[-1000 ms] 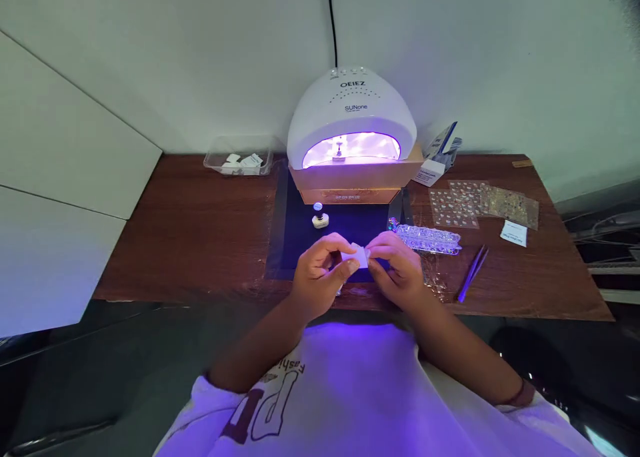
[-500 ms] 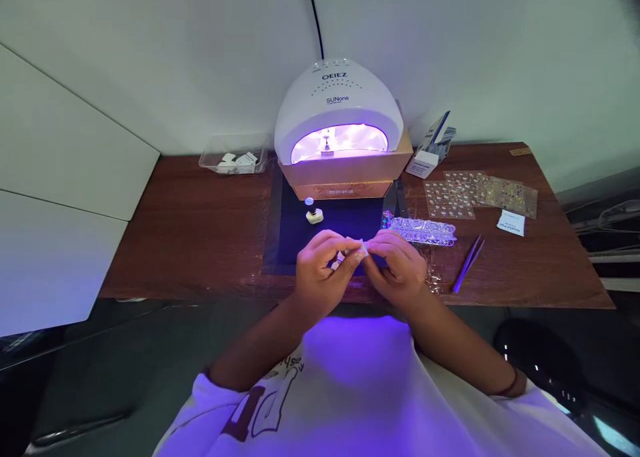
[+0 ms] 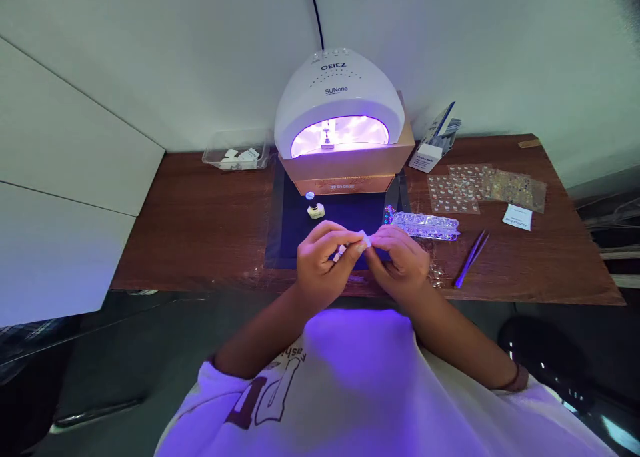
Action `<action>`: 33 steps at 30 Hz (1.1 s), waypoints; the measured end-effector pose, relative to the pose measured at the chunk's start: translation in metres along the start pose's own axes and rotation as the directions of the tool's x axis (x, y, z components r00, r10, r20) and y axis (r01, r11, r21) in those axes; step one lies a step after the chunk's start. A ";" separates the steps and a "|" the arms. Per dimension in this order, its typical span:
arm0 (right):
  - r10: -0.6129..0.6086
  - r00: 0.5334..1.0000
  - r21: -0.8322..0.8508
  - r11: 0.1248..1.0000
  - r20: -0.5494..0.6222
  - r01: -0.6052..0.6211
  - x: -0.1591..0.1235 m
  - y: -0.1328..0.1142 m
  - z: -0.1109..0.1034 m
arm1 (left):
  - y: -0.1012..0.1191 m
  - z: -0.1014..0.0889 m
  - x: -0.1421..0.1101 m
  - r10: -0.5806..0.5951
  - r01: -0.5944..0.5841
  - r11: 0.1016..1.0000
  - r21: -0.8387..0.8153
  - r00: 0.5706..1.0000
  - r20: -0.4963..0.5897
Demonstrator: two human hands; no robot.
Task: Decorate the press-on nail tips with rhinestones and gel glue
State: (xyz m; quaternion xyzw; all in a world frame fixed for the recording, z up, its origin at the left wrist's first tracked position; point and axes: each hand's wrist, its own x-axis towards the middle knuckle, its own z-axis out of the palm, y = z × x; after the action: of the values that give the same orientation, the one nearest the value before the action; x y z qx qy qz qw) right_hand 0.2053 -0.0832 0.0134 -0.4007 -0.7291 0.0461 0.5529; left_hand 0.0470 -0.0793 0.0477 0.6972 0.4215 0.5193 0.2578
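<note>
Close together over the table's front edge, both hands are closed around a small white wipe-like piece (image 3: 366,239). My left hand (image 3: 325,264) pinches it between thumb and forefinger, with another bit of white showing under the fingers. On its other side, my right hand (image 3: 401,260) presses thumb and fingertips against the same piece; its fingertips partly hide it. A small bottle with a dark cap (image 3: 315,207) stands on the dark mat (image 3: 290,240) just beyond my left hand. A clear case of shiny gems (image 3: 427,226) lies beyond my right hand.
A lit white nail lamp (image 3: 340,97) sits on a cardboard box (image 3: 345,170), with a small stand inside. Tweezers (image 3: 471,260), a white sachet (image 3: 517,217), sticker sheets (image 3: 454,194) and an open pad box (image 3: 433,147) lie right. A clear tray (image 3: 237,152) holds white pieces.
The camera view has shifted slightly, so the table and lamp appear a little higher. Both hands keep their pinch on the white piece, with only slight finger movement.
</note>
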 end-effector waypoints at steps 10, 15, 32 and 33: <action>0.102 0.995 0.021 0.995 0.009 -0.102 -0.003 0.000 -0.002 | -0.006 0.003 -0.002 0.045 -0.050 0.997 0.062 0.996 0.079; 0.183 0.979 0.061 0.980 0.086 -0.189 -0.004 0.000 0.000 | -0.010 -0.005 0.001 0.060 -0.084 0.986 0.141 0.985 0.165; 0.496 0.754 -0.014 0.839 0.431 -0.544 -0.007 0.055 0.019 | -0.067 -0.003 0.033 0.083 -0.248 0.935 0.255 0.850 0.521; 0.507 0.749 -0.028 0.835 0.426 -0.550 -0.009 0.055 0.020 | -0.070 -0.002 0.033 0.090 -0.258 0.933 0.250 0.842 0.532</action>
State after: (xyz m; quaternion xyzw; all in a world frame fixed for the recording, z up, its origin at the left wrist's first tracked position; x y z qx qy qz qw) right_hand 0.2187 -0.0440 -0.0292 -0.5432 -0.6830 0.3212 0.3677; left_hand 0.0265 -0.0150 0.0095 0.8774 0.3484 0.2637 0.1980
